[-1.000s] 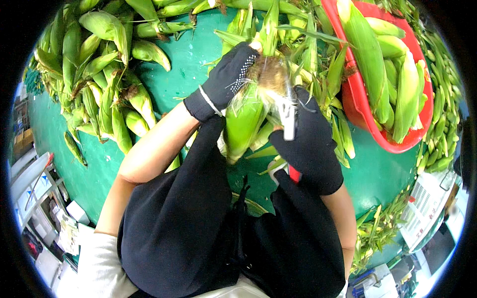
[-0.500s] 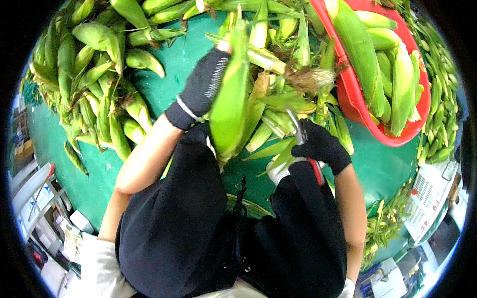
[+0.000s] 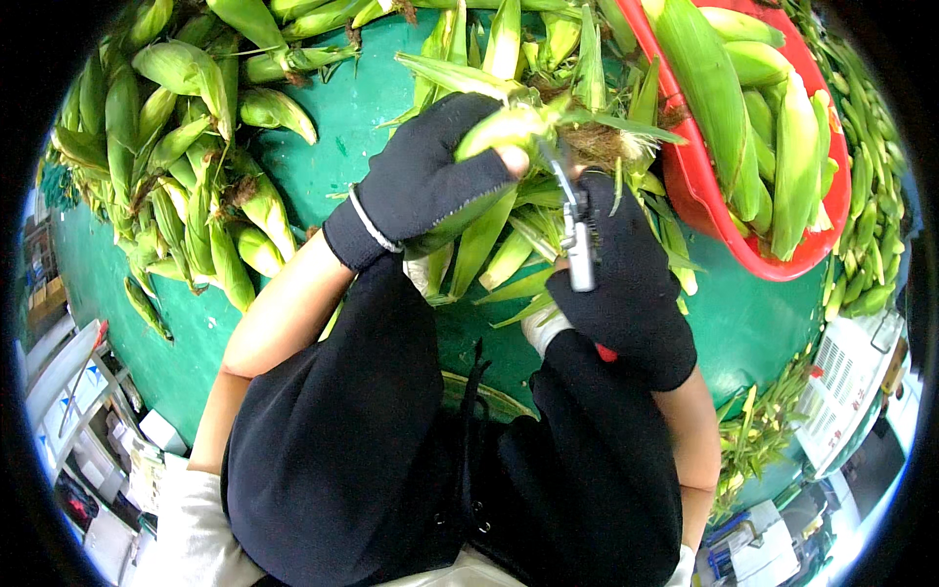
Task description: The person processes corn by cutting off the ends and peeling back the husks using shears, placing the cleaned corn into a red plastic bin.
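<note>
My left hand (image 3: 425,181), in a black fingerless glove, is closed round an ear of corn (image 3: 504,132) in its green husk. The stalk end of the ear points to the right, toward the other hand. Gripped in my gloved right hand (image 3: 626,284) is a pair of pruning shears (image 3: 579,230) with grey metal parts; a bit of red handle shows below the palm. The blades are right at the stalk end of the ear. Whether they touch it I cannot tell. Cut husk leaves and stalk pieces (image 3: 509,259) lie beneath both hands.
A red basket (image 3: 768,269) holding husked-in ears stands at the right. Unpeeled corn (image 3: 186,147) is heaped at the left, with more ears (image 3: 866,215) along the far right. Green flooring (image 3: 166,372) lies under everything. A white box-like thing (image 3: 846,391) sits at the right edge.
My left hand has turned the ear from upright to lying, stalk end rightward. My right hand has moved up with the shears, bringing the blades to that end.
</note>
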`<state>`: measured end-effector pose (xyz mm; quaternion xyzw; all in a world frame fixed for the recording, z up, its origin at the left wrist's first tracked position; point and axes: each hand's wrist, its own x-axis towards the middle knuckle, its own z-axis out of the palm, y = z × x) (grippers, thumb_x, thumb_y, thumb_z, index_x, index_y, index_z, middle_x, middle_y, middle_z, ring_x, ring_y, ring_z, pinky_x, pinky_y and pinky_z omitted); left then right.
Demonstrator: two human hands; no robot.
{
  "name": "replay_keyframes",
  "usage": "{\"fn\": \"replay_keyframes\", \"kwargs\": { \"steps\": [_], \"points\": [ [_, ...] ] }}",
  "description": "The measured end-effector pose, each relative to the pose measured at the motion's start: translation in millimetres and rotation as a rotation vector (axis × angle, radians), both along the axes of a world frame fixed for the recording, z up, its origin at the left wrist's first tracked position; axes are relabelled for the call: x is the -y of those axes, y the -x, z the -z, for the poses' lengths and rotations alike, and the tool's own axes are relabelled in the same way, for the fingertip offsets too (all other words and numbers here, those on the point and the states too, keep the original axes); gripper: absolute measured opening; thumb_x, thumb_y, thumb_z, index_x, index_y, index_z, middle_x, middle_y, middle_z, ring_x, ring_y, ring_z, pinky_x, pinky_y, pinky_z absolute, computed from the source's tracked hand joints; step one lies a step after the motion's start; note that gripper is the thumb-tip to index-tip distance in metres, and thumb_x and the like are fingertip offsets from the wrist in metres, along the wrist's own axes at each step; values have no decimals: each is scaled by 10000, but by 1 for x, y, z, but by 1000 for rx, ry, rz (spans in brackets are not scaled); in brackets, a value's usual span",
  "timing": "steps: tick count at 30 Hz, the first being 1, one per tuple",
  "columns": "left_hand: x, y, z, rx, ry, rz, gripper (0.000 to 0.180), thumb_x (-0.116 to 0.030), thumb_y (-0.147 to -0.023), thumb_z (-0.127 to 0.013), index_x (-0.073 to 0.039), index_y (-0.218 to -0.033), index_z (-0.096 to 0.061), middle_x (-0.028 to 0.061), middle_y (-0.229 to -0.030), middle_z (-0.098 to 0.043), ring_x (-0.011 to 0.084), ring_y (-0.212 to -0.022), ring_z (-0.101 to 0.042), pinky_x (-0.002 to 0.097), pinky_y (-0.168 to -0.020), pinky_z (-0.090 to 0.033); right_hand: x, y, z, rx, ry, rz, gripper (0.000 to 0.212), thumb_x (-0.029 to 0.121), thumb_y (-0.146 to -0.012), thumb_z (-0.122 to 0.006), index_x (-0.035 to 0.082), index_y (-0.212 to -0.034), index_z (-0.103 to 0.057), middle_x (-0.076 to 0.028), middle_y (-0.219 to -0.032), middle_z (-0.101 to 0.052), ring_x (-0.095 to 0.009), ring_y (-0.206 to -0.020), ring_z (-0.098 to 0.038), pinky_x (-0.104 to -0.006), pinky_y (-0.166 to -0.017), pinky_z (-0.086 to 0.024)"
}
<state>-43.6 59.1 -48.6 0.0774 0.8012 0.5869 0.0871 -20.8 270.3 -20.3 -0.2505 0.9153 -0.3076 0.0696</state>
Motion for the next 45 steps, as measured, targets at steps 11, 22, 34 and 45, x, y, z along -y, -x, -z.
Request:
{"fn": "replay_keyframes", "kwargs": {
  "steps": [11, 22, 34, 45],
  "points": [
    [35, 1, 15, -339, 153, 94, 320, -134, -840, -486, -4, -1132, -512, 181, -1053, -555, 268, -965, -537, 334, -872, -405, 6, -10, -35, 349, 531, 491, 538, -30, -688, -575, 63, -1200, -443, 24, -784, -495, -69, -675, -466, -203, -626, -388],
    [-7, -17, 52, -110, -161, 81, 336, -245, -907, -425, -35, -1166, -470, 102, -1034, -576, 184, -865, -570, 297, -799, -446, 25, 20, 15, 209, 383, 45, 471, 125, -654, -626, 34, -1085, -461, -126, -811, -545, -302, -669, -544, -378, -637, -457],
    [27, 28, 63, 130, -622, -328, 313, -236, -910, -357, -33, -1117, -473, 126, -1080, -547, 234, -951, -535, 342, -854, -428, 25, -9, 30, 935, 806, 217, 660, 233, -617, -747, 33, -1160, -432, -77, -1059, -526, -198, -999, -505, -337, -880, -395],
    [456, 95, 112, 368, 479, -1262, 886, -658, -672, -565, 50, -1196, -466, 181, -1193, -505, 302, -1058, -496, 359, -909, -371, -83, 51, -51, 388, 1419, 804, 386, 168, -802, -576, 5, -1127, -447, -58, -941, -552, -156, -841, -560, -267, -740, -468]
  ]
}}
